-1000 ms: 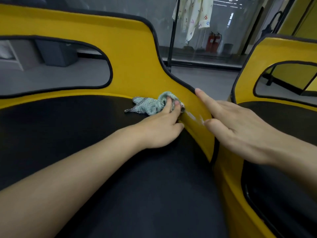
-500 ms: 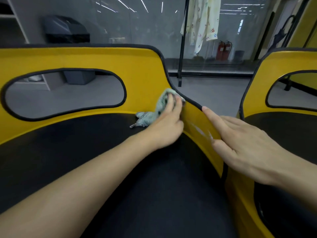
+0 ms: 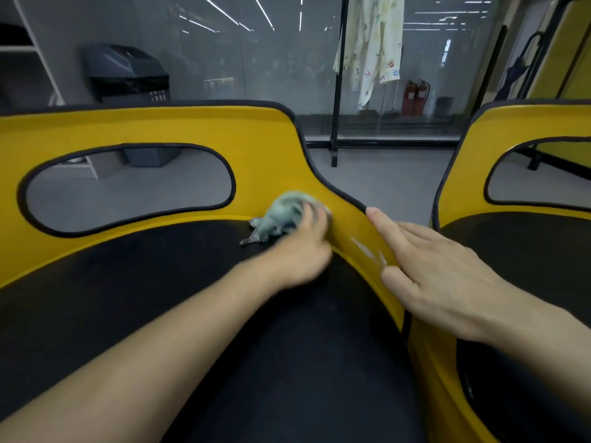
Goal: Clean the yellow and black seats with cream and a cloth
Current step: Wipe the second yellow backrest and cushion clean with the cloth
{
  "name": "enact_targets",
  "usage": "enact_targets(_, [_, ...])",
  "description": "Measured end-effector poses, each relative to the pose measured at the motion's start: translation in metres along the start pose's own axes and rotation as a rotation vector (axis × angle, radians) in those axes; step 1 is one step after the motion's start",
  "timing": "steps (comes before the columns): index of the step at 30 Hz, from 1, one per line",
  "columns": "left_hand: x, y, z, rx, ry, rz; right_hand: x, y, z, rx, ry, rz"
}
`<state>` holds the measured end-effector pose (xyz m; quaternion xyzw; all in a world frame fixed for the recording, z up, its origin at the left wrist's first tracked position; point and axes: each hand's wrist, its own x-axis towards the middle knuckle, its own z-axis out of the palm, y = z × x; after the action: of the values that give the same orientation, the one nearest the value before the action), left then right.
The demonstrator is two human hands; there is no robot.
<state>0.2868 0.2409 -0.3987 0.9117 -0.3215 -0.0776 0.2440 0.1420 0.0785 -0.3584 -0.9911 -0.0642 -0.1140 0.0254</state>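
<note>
A yellow seat shell point(image 3: 262, 155) with black trim surrounds a black cushion point(image 3: 287, 362) right in front of me. My left hand point(image 3: 303, 251), blurred by motion, presses a crumpled pale green cloth point(image 3: 284, 214) against the yellow inner wall where the back meets the right side. White cream smears point(image 3: 367, 251) streak the yellow side wall just right of that hand. My right hand point(image 3: 438, 270) rests flat on the side wall's top edge with its fingers straight. A second yellow and black seat point(image 3: 499, 161) stands to the right.
Behind the seats is a grey floor and a glass wall. A black pole point(image 3: 339, 75) with a pale patterned garment point(image 3: 374, 43) hangs at the back. Two red fire extinguishers point(image 3: 415, 97) stand by the glass. A dark bin point(image 3: 128, 71) sits at the back left.
My view has tilted up, showing more of the seat back. My left hand has kept rubbing the cloth over the yellow corner, and the cloth is now bunched. The right hand stays on the edge.
</note>
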Motion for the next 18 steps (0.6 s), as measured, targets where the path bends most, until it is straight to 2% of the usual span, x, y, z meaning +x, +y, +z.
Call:
enact_targets(2, [-0.015,0.003,0.019,0.091,-0.149,0.067,0.000,0.000,0.001,-0.005,0.013,-0.005])
enact_targets(3, [-0.013,0.004,0.020,0.055,-0.153,0.078,0.000,0.000,0.002,-0.008,0.015,-0.007])
enact_targets(6, [0.013,0.007,-0.011,-0.167,0.116,-0.025,0.000,-0.001,0.000,-0.019,0.022,-0.002])
enact_targets(8, [0.015,0.004,-0.019,-0.225,0.186,-0.052,0.000,-0.002,0.000,-0.014,0.014,-0.001])
enact_targets(9, [0.012,0.005,-0.014,-0.186,0.147,-0.043,0.000,-0.002,0.000,-0.011,0.010,0.001])
enact_targets(12, [-0.012,0.007,0.013,0.047,-0.114,0.035,0.001,0.000,0.003,-0.022,0.029,-0.014])
enact_targets(13, [-0.017,0.011,0.017,0.055,-0.169,0.040,0.001,-0.001,0.004,-0.022,0.031,-0.016])
enact_targets(16, [-0.020,0.033,0.006,-0.132,-0.149,0.090,0.003,0.000,0.003,-0.013,0.025,-0.009])
enact_targets(18, [-0.027,0.037,0.006,-0.112,-0.120,0.152,0.002,0.001,0.004,-0.010,0.017,-0.006])
